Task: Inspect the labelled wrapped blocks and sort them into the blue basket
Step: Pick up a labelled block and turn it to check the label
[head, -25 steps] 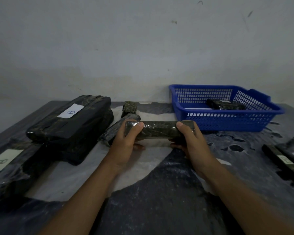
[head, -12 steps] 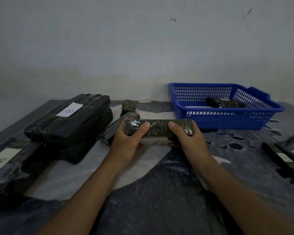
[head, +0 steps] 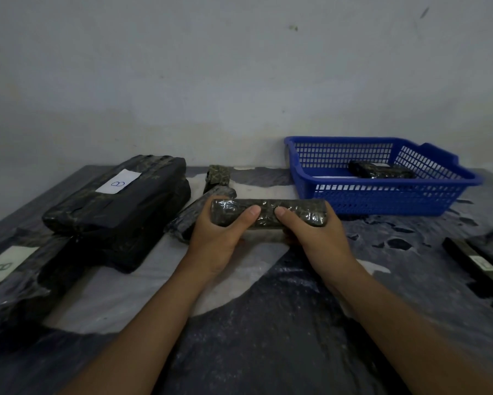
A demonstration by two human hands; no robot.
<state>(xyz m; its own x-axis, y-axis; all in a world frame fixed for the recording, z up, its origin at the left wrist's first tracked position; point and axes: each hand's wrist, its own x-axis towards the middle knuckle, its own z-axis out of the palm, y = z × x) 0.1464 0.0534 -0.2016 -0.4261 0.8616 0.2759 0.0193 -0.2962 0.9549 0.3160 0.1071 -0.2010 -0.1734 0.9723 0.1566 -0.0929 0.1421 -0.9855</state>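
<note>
A long dark block wrapped in clear film [head: 268, 208] lies crosswise above the table's middle, held at both ends. My left hand [head: 219, 232] grips its left end, thumb on top. My right hand [head: 313, 232] grips its right end, and the two thumbs nearly meet on the block's top face. No label shows on the faces I see. The blue basket [head: 382, 195] stands at the back right, just beyond the block's right end, with one wrapped block [head: 379, 172] inside it.
A large wrapped block labelled B [head: 117, 195] sits at the left, another B-labelled one [head: 9, 269] nearer the left edge. Two small wrapped blocks [head: 199, 215] [head: 218, 175] lie behind my left hand. Flat labelled blocks [head: 478, 263] rest at the right edge. The wall [head: 239, 81] stands right behind.
The block has been turned in my hands and lifted slightly. Both thumbs slid inward along its top until they almost touch.
</note>
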